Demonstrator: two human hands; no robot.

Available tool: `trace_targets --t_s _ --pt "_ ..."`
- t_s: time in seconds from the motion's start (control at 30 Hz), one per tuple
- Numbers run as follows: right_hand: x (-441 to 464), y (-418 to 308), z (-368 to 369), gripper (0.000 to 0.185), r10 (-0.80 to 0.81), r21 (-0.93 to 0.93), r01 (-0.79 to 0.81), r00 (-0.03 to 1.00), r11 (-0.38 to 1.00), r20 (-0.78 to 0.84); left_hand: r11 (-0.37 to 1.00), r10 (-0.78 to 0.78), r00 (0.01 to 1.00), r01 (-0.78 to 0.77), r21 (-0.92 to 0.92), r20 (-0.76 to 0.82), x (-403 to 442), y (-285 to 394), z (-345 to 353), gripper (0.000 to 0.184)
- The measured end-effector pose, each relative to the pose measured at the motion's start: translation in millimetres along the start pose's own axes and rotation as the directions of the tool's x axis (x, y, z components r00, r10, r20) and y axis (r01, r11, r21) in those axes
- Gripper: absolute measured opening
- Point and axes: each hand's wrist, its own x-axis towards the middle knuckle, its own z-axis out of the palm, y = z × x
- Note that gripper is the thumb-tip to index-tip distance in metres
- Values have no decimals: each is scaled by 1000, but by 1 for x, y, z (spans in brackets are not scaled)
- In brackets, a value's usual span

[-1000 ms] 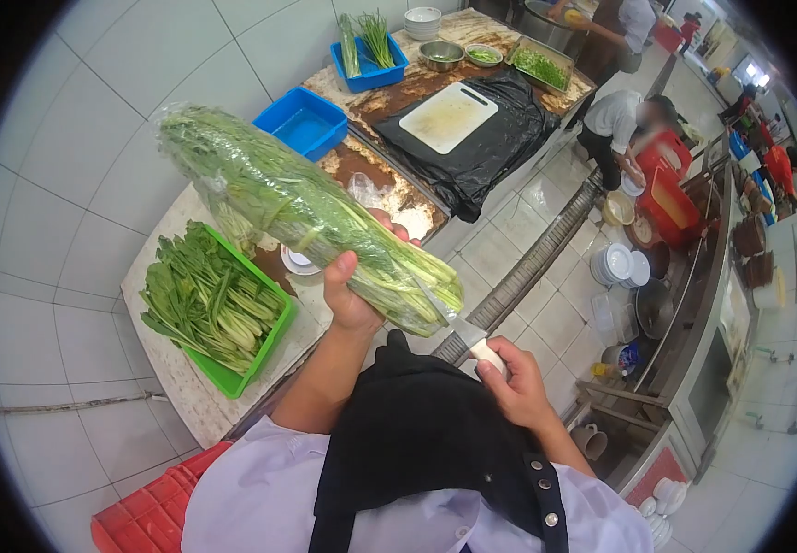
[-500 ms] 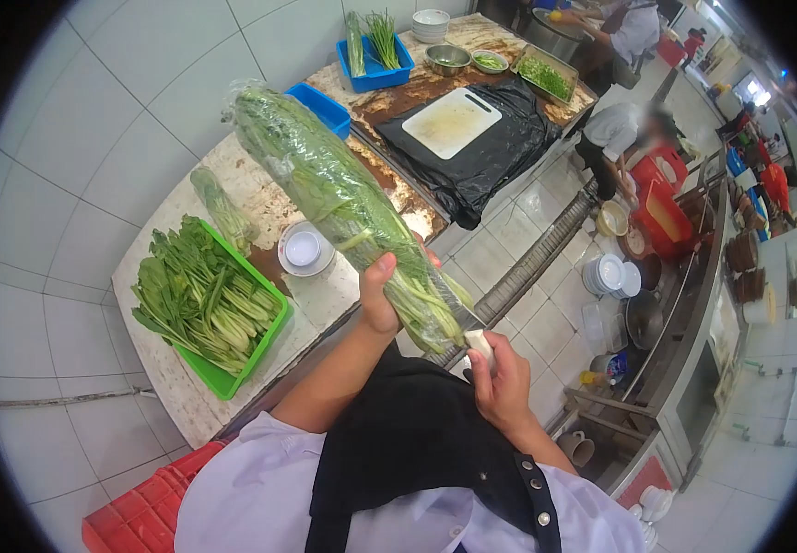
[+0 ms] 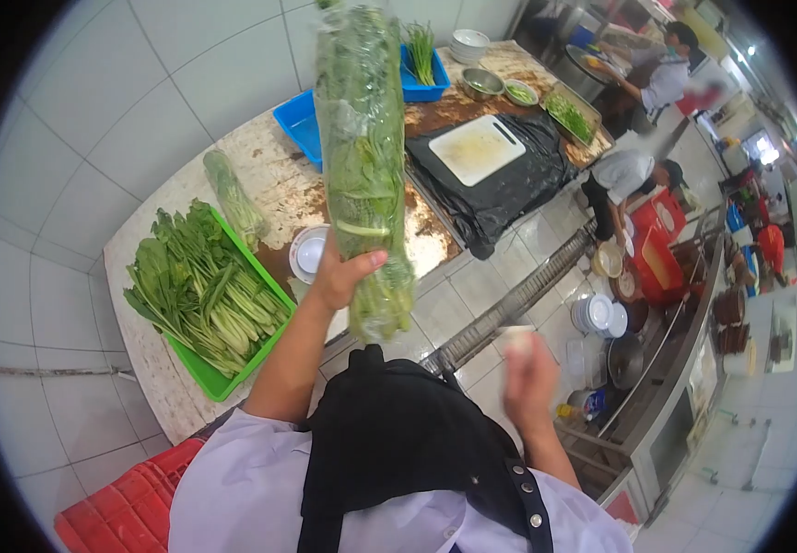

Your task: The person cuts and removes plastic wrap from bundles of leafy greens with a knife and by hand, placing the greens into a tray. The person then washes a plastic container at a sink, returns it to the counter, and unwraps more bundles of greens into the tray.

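Observation:
My left hand is closed around the lower part of a long bundle of leafy greens wrapped in clear plastic. The bundle stands nearly upright in front of me, its stem ends down near my apron. To its right, clear of the wrap, my right hand is smeared by motion but closed on a knife; only its white handle shows, and the blade cannot be made out. Left of the bundle, a green tray of loose leafy greens lies on the worn table.
Another wrapped bundle and a white bowl lie on the table. Behind are blue trays and a cutting board on black plastic. A floor drain runs to the right. Two co-workers are farther off.
The greens bundle has swung from a slant to nearly upright, with my left hand still around it. My right hand has moved the knife away from the stems, to the right.

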Motion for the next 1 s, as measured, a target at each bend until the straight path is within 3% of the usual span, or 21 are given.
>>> trace_targets --t_s 0.03,0.1,0.13,0.17,0.2,0.3,0.37,0.43,0.53,0.63,0.73,0.77,0.87,1.0 --pt "4 17 -6 23 65 10 -64 989 998 -133 998 24 999 -23 57 -24 2 5 -15 59" --pt "37 9 -39 24 170 -89 -182 976 979 -133 971 41 999 -32 238 -34 2 20 -62 58" --pt "50 3 -44 24 224 -137 -243 964 960 -141 988 -29 998 37 147 -57 -2 26 -88 57" --pt "58 5 -32 25 248 -115 -251 968 961 -40 992 -106 992 110 57 -69 -8 31 -114 56" --pt "63 14 -10 25 273 -92 -267 960 959 56 983 -185 980 183 -31 -68 -10 34 -131 56" --pt "70 93 92 30 366 24 -394 873 919 323 974 -27 1000 23 -224 -14 -16 27 -144 66" --pt "76 126 173 32 215 95 -248 940 964 265 957 -26 996 -1 -289 -88 -21 12 -146 68" --pt "86 176 247 33 347 259 -442 873 859 342 957 -32 982 -24 -290 -185 -33 -6 -153 72" --pt "113 192 314 36 296 194 -327 940 925 171 964 -36 952 -46 -261 -303 -40 -3 -138 73" --pt "139 194 341 31 241 11 -248 950 969 197 927 -29 940 -103 -361 -341 -54 -3 -142 73" --pt "180 200 332 30 310 -142 -299 949 944 60 924 -34 926 -115 -365 -376 -66 4 -142 73" --pt "196 224 336 34 372 -278 -349 927 895 34 925 -29 922 -121 -360 -386 -68 8 -142 73" --pt "226 231 302 35 431 -575 -290 894 765 121 916 -46 923 -113 -384 -382 -77 7 -142 75" --pt "248 246 272 47 348 -632 -156 918 759 191 926 -61 928 -85 -369 -367 -77 -13 -144 74"
